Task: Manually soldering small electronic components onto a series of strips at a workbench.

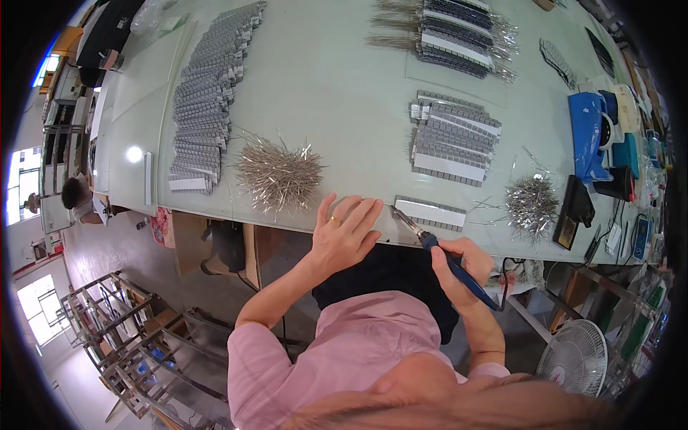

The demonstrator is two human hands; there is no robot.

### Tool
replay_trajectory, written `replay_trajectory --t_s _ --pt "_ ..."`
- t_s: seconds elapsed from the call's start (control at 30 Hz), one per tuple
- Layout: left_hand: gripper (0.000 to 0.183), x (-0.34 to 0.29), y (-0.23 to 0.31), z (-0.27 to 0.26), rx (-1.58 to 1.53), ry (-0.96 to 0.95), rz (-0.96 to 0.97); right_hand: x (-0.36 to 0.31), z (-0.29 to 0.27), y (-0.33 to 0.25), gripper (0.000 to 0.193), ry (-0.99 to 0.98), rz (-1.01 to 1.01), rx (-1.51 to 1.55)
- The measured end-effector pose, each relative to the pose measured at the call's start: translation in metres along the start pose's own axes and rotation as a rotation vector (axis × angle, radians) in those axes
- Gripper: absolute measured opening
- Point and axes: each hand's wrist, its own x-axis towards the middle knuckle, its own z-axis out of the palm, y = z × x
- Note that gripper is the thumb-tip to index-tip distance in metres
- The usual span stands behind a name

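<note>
My right hand point(467, 269) is wrapped round the blue handle of a soldering iron point(449, 262). The iron's metal tip points up and left, to the left end of a grey segmented strip with a white band point(430, 213) at the table's near edge. Left of that strip, my left hand point(347, 233) rests at the edge with its fingers stretched out to the right, close to the iron's tip. Whether a thin wire lies under those fingertips is too small to tell. Beyond the strip lies a stack of similar grey strips point(455, 140).
Piles of thin silvery wire leads point(278, 172) stand left of my left hand and at the right point(532, 206). A long row of grey strips point(204, 97) runs up the left. Wired strips point(455, 36) lie at the far side. A blue device point(589, 136) and black holder point(573, 211) are at the right.
</note>
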Motion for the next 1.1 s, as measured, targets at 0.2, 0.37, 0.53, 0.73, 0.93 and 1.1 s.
replay_trajectory --t_s 0.2,0.37,0.53,0.73,0.93,1.1 --pt "0.052 0.001 -0.001 -0.001 -0.022 0.0 -0.001 0.006 0.005 -0.003 0.016 0.006 -0.049 -0.033" --pt "0.051 0.0 0.001 -0.002 -0.026 0.016 -0.02 0.011 0.003 -0.011 0.021 -0.067 -0.174 -0.079" --pt "0.039 -0.006 0.004 -0.01 -0.058 0.258 0.012 0.014 -0.001 0.001 0.018 -0.08 -0.124 -0.024" --pt "0.021 -0.01 0.029 -0.012 -0.219 0.262 0.215 0.01 -0.005 0.029 0.01 -0.133 0.222 0.278" --pt "0.04 0.017 0.059 0.009 -0.25 0.13 0.177 -0.006 -0.026 0.043 0.01 0.478 0.118 0.583" --pt "0.065 0.028 0.069 0.017 -0.165 -0.037 0.161 -0.023 -0.05 0.057 0.014 0.523 0.18 0.368"
